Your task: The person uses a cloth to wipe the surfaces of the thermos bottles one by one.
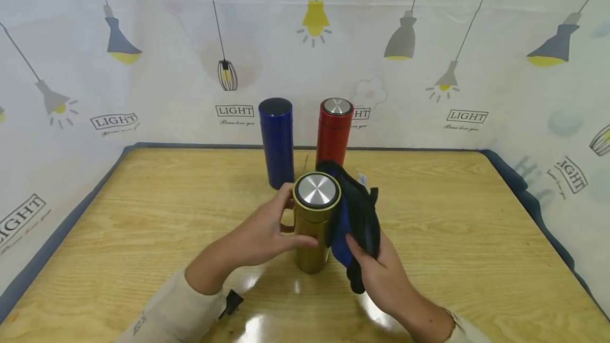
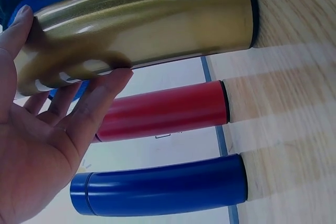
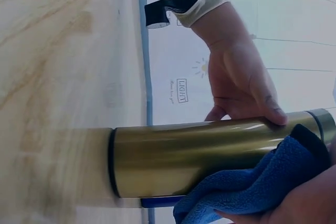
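My left hand (image 1: 259,232) grips a gold thermos flask (image 1: 312,237) with a shiny steel lid, thumb on the near side and fingers on the far side. The flask is upright, its base at the tabletop. In my right hand (image 1: 388,274) is a fleecy blue cloth (image 3: 252,179) with a black backing and edge, held against the right side of the flask. In the right wrist view the cloth covers part of the flask near its lid. Behind stand a blue flask (image 1: 277,144) with a dark top and a red flask (image 1: 335,131) with a steel lid.
The wooden table (image 1: 157,216) has a dark blue border along its back and sides. Behind it hangs a pale backdrop (image 1: 267,30) printed with lamps and lettering. A black camera mount (image 3: 168,10) is on the left wrist.
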A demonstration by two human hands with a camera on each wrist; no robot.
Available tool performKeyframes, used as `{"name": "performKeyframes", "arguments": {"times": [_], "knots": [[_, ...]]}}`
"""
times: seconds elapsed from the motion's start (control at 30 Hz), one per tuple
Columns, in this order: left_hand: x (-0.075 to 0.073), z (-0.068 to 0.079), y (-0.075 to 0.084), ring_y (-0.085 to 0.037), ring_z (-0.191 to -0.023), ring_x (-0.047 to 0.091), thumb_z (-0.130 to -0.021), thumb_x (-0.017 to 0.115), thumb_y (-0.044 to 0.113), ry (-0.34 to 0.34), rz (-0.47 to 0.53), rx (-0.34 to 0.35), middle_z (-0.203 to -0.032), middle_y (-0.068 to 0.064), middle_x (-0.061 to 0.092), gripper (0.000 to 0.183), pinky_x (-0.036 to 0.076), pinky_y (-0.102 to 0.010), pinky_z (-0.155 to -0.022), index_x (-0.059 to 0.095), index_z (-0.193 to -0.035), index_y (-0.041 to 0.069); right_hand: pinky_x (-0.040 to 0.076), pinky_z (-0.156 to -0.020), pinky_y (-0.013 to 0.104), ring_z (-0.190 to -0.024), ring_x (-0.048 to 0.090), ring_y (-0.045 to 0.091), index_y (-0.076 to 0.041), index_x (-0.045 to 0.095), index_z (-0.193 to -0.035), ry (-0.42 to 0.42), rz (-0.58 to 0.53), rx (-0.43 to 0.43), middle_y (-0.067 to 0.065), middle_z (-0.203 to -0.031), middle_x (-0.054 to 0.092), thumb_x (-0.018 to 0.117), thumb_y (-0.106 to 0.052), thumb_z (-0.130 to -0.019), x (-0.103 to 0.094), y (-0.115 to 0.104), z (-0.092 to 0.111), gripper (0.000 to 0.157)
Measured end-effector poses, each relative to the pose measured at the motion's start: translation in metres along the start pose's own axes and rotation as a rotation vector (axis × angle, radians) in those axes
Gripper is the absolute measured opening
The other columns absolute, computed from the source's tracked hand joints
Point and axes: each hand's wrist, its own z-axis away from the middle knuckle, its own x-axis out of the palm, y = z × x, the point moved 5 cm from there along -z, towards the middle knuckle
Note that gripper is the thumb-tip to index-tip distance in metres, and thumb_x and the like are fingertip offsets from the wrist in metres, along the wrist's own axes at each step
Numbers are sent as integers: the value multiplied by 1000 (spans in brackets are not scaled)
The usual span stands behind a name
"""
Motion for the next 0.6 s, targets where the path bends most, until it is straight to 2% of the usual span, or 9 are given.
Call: {"name": "performKeyframes", "arguments": {"times": [0.17,0.33,0.47,0.6], "knots": [[0,-1,-1,-24,-130,53,-84,81,32,-31,5,-13,-144,-1,50,83,59,-35,-89,29,-148,25,47,-96,16,-116,59,6,0,56,-135,-1,-29,-70,15,-130,63,54,-7,-101,-4,-8,1,34],[2,1,-1,-16,-128,54,-89,76,37,-41,-44,-12,-141,6,51,81,57,-37,-94,26,-152,28,47,-97,16,-118,59,5,0,54,-136,-9,-41,-95,16,-132,62,52,-7,-102,-5,-11,3,35],[4,2,3,-18,-129,54,-90,75,36,-4,-90,12,-142,3,51,82,56,-38,-96,26,-154,24,47,-98,15,-119,58,5,0,54,-137,-11,-37,-105,16,-132,62,52,-8,-103,-5,-10,4,35],[6,3,5,-18,-132,52,-86,77,43,63,-122,-19,-146,5,49,85,56,-40,-94,28,-153,25,48,-95,17,-115,60,6,-1,56,-134,4,-25,-111,16,-128,64,53,-8,-102,-5,-10,4,33]]}}
